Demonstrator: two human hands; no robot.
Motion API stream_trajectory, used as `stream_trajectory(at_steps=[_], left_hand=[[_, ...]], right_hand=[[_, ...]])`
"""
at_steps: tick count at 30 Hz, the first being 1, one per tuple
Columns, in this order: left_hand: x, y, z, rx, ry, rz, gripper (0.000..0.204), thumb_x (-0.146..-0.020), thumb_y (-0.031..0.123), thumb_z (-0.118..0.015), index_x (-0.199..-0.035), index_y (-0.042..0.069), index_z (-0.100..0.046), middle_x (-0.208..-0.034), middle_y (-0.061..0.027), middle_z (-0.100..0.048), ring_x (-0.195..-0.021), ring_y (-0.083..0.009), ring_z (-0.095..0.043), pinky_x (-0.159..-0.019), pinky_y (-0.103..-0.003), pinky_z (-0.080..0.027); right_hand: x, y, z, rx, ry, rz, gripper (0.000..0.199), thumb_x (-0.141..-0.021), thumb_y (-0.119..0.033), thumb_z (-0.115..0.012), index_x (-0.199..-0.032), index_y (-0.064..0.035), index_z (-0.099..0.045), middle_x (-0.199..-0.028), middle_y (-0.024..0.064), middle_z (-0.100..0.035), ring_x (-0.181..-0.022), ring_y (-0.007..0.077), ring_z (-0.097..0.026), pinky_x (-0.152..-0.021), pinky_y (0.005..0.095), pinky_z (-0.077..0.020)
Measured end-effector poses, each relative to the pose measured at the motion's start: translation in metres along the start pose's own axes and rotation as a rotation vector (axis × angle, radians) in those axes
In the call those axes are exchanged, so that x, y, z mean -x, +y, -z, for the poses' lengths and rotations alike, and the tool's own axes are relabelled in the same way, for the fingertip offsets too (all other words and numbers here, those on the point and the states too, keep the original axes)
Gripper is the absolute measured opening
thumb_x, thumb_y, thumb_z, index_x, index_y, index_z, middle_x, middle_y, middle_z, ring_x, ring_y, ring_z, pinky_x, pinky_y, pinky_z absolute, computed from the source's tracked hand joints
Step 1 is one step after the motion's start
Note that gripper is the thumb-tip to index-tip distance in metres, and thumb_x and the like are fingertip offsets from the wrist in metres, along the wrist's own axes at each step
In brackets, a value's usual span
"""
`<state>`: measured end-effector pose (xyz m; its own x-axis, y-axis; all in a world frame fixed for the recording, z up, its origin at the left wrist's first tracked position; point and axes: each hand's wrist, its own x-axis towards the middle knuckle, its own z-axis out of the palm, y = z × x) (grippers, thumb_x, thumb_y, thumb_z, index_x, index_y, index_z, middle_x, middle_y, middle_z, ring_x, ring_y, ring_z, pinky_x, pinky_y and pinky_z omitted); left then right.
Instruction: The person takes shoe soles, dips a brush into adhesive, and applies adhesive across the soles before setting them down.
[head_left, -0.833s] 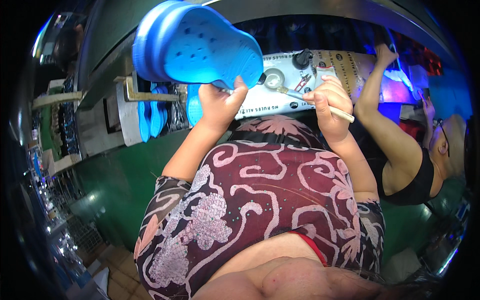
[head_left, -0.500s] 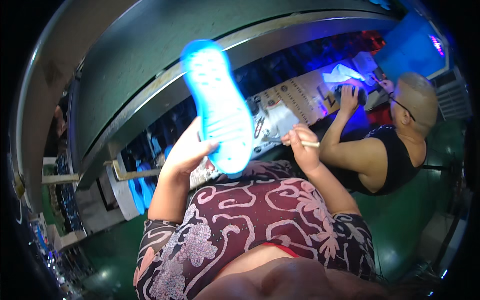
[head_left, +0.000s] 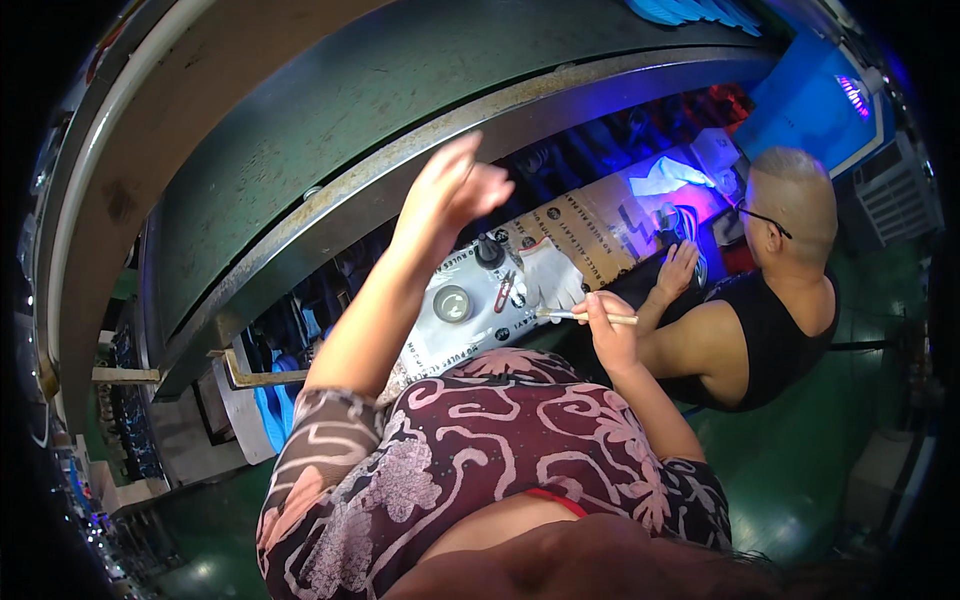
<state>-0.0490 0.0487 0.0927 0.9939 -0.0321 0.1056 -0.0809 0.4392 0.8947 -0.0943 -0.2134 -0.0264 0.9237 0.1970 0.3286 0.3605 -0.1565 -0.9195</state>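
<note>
My left hand [head_left: 458, 188] is raised at the metal edge of the green belt [head_left: 330, 120]. Motion smears its fingers, and no object shows in it. Lower and to the right, my right hand [head_left: 610, 325] is closed round a brush [head_left: 622, 319] with a pale handle, its bristles pointing left. Near the bristles, a white glove [head_left: 550, 275] lies on the printed worktop [head_left: 440, 345]. A small round cup [head_left: 453, 303], red-handled snips [head_left: 503, 290] and a dark bottle [head_left: 489, 252] stand or lie to the left of it.
Light blue shoe soles [head_left: 695, 12] lie at the belt's far right. Other blue soles [head_left: 275, 405] are low on the left, by a wooden bar [head_left: 270, 379]. A co-worker [head_left: 770, 310] sits close on my right, hands near a lit blue sole, beside a blue machine [head_left: 820, 100].
The light blue sole has left my left hand, which has moved up and right to the belt edge. My right hand keeps the brush. Several blue soles show more fully at the top right.
</note>
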Motion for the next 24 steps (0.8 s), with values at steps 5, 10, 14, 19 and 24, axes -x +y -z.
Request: stream_trajectory(at_steps=[5,10,14,19,24], left_hand=[[0.182,-0.093,0.150,-0.843,0.555,0.084,0.030,-0.083,0.013,-0.059,-0.107,-0.003,-0.056,-0.101,-0.0141,-0.060,-0.094,-0.0207,-0.059,-0.081,-0.029,-0.046],[0.339,-0.164,0.245,-1.575,1.095,0.648,0.073,-0.066,0.044,-0.070,-0.119,-0.002,-0.048,-0.110,-0.0261,-0.055,-0.101,-0.0399,-0.054,-0.089,-0.044,-0.043],[0.390,-0.236,0.307,-0.949,1.241,0.740,0.077,-0.058,0.039,-0.078,-0.118,-0.001,-0.050,-0.110,-0.0221,-0.058,-0.102,-0.0315,-0.057,-0.088,-0.038,-0.045],[0.363,-0.224,0.267,-0.343,1.252,0.600,0.039,-0.077,0.014,-0.066,-0.108,-0.004,-0.052,-0.090,-0.0132,-0.061,-0.071,-0.0198,-0.060,-0.061,-0.028,-0.050],[0.363,-0.156,0.208,0.371,1.062,0.578,0.015,-0.082,0.011,-0.059,-0.094,0.003,-0.052,-0.075,-0.0067,-0.058,-0.060,-0.0136,-0.055,-0.049,-0.022,-0.045]], right_hand=[[0.004,0.012,-0.007,-0.113,-0.032,-0.204,0.030,-0.090,-0.019,-0.052,-0.071,0.0012,-0.063,-0.062,0.0045,-0.059,-0.058,0.0101,-0.052,-0.056,0.0245,-0.0410],[-0.010,0.028,-0.023,-0.050,-0.113,-0.277,0.029,-0.090,-0.022,-0.054,-0.073,-0.0009,-0.064,-0.062,0.0009,-0.057,-0.059,0.0066,-0.049,-0.056,0.0220,-0.0396],[-0.022,0.031,-0.046,-0.092,-0.247,-0.334,0.024,-0.089,-0.020,-0.056,-0.077,-0.0007,-0.064,-0.068,0.0022,-0.059,-0.065,0.0083,-0.053,-0.062,0.0218,-0.0419],[-0.037,0.050,-0.075,0.080,-0.458,-0.188,0.020,-0.085,-0.019,-0.059,-0.082,-0.0004,-0.065,-0.078,0.0075,-0.062,-0.074,0.0153,-0.058,-0.067,0.0259,-0.0441],[-0.036,0.060,-0.115,0.238,-0.501,0.006,0.014,-0.078,-0.019,-0.064,-0.079,-0.0050,-0.066,-0.076,0.0102,-0.061,-0.070,0.0237,-0.059,-0.064,0.0294,-0.0453]])
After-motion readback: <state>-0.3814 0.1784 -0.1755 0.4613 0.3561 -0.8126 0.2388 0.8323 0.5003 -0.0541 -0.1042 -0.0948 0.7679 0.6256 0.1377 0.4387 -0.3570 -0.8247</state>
